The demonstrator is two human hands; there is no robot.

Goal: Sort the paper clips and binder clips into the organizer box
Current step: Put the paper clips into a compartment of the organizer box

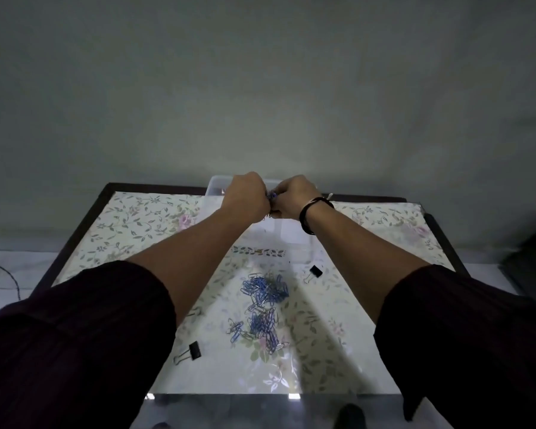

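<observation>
My left hand (246,196) and my right hand (291,198) are pressed together above the clear plastic organizer box (217,184) at the table's far edge. Both have curled fingers, and a bunch of blue paper clips (272,197) shows between them. A loose heap of blue and silver paper clips (263,308) lies in the middle of the table. One black binder clip (314,271) sits to the right of the heap and another black binder clip (192,351) lies at the front left. Most of the box's inside is hidden behind my hands.
The table (136,224) wears a floral cloth under a shiny cover and has a dark frame. A grey wall stands behind it. A thin cable (11,280) runs down at the far left. A dark wristband (314,212) circles my right wrist.
</observation>
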